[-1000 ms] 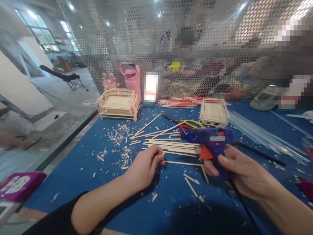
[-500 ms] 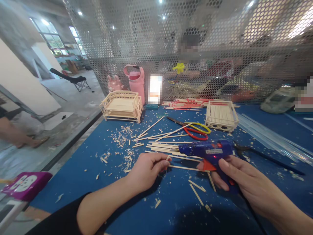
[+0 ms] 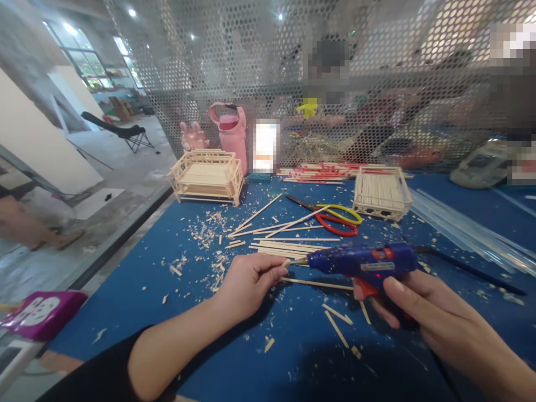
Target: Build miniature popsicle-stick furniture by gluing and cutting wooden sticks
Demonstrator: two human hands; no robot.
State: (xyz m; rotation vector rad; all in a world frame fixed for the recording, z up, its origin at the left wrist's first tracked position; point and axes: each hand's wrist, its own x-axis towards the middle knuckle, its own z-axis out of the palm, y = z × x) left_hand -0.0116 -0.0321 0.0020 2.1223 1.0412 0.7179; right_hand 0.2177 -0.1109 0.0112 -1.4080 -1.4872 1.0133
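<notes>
My left hand [image 3: 253, 285] is closed in a pinch on a small wooden stick [image 3: 286, 263], whose pale end shows above the fingertips. My right hand [image 3: 419, 304] grips a blue hot glue gun [image 3: 364, 261] with a small red light on its side. A finger rests at its orange trigger [image 3: 365, 287]. The gun's metal nozzle [image 3: 298, 261] meets or nearly touches the stick's end. Below the gun runs a longer stick [image 3: 318, 283] from near my left fingertips; whether they hold it I cannot tell. Several loose sticks [image 3: 288, 245] lie just behind.
Red-and-yellow-handled scissors [image 3: 339, 220] lie beyond the gun. Two stick-built models stand farther back, one left [image 3: 205, 181], one right [image 3: 381, 195]. Clear glue sticks [image 3: 464, 229] lie at right. A pink bottle [image 3: 232, 137] stands by the perforated metal screen [image 3: 188, 72]. Wood scraps litter the blue tabletop [image 3: 138, 312].
The glue gun has shifted slightly right and tilted less, and its nozzle has come down to the stick end in my left hand. My left hand has moved slightly left and up.
</notes>
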